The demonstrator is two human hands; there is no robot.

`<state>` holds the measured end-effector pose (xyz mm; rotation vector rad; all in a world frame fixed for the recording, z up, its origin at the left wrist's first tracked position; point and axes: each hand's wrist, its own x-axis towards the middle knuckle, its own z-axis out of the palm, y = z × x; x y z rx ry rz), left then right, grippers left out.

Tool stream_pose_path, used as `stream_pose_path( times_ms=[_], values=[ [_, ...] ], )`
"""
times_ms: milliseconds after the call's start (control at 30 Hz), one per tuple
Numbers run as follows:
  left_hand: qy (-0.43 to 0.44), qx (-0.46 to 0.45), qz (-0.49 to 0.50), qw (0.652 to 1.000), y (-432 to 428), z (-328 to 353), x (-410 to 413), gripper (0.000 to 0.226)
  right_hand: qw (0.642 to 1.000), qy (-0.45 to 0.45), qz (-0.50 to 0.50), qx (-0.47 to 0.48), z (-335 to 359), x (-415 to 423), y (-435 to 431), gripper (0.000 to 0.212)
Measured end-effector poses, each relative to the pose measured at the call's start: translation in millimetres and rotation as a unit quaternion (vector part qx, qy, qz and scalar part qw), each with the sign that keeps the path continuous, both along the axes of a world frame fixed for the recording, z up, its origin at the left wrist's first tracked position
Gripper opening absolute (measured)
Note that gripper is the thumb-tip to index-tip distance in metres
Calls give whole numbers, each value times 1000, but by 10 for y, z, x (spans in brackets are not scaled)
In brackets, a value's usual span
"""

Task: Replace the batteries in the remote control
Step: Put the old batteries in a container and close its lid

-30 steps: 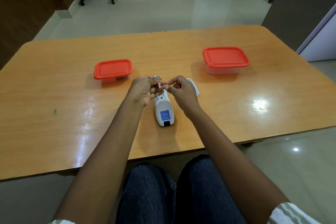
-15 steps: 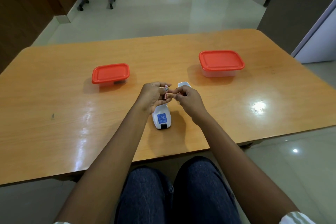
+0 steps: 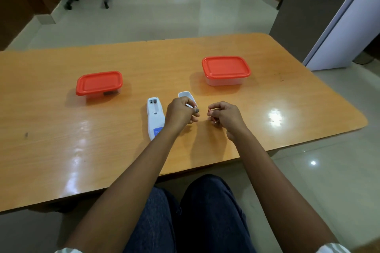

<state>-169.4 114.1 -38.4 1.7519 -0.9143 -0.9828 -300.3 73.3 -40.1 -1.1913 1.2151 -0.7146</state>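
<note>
The remote control [image 3: 155, 118] is lying back-up with its bay open, left of both hands — the right hand [image 3: 225, 116] is pinching a battery [image 3: 211, 116], the left hand [image 3: 181, 112] is curling around something small I cannot identify — so this looks like the swap itself, calling next for correct polarity.

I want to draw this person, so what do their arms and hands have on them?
Both arms are bare almost to the shoulder, with a light striped sleeve edge at each bottom corner. The left hand and right hand wear no gloves, rings or watch that I can see. Dark blue trousers show below.
</note>
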Motion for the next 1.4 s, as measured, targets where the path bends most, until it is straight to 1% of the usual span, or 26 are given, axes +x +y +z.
stream_pose_path(
  times_ms=[133,167,233,400,500,633,800,900,1067,1200,1300,1333,1400],
  values=[
    [-128,12,-10,992,-93,-77,-174,6,998,54,-2,-19,-41,-136,-44,23],
    [-148,12,-13,989,-102,-91,-202,5,998,62,2,-18,-45,-161,-56,24],
    [-157,10,-17,987,-113,-124,-244,3,998,69,3,-13,-57,-208,-88,24],
    [-192,0,-27,981,-138,-198,-314,15,997,70,7,-13,-107,-289,-143,19],
    [-213,-4,-26,977,-139,-237,-352,17,995,93,10,-27,-119,-291,-171,15],
    [-265,7,-13,964,-149,-260,-408,15,992,122,27,-36,-114,-258,-208,7],
    [-284,-7,-31,958,-175,-282,-416,13,981,175,50,-61,-132,-221,-244,4],
    [-299,-11,-47,953,-182,-286,-399,15,967,230,58,-93,-165,-193,-250,10],
    [-311,-7,-68,948,-191,-291,-370,19,960,251,57,-113,-179,-171,-220,16],
    [-301,-11,-62,952,-198,-274,-344,21,961,246,47,-115,-185,-176,-214,17],
    [-285,-36,-43,957,-210,-200,-314,21,973,207,24,-102,-160,-210,-221,16],
    [-282,-49,-36,957,-231,-160,-294,22,976,190,10,-110,-142,-215,-246,15],
    [-280,-72,-18,957,-307,-73,-224,22,973,171,-12,-158,-69,-181,-343,12]
  ],
)
